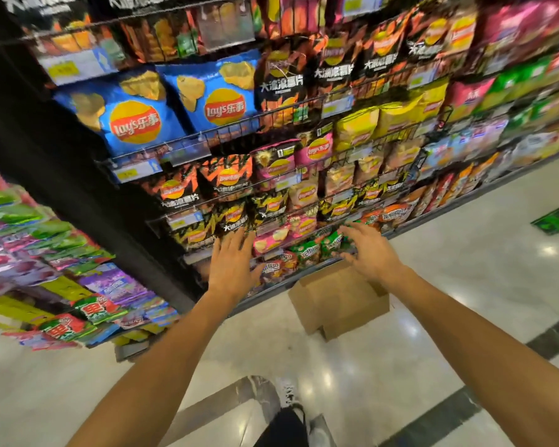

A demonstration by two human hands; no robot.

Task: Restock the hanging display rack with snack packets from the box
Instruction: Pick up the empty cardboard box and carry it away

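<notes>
No packet is held: the left hand (231,264) is spread flat against the rack (204,221), the right hand (367,250) half-curled at green packets (331,245) above the box (339,298); light, crushable, best pinched by the top seam.

At ten o'clock, two blue bags (133,114) bear red-and-yellow roundels and golden chips. Black bags (226,182) with orange zigzags hang at centre; yellow bags (357,129) at two o'clock, a pink bag (315,148) beside them, green packets (331,243) lower. The box (339,300) is plain brown; the floor (384,366) glossy cream with dark stripes.
</notes>
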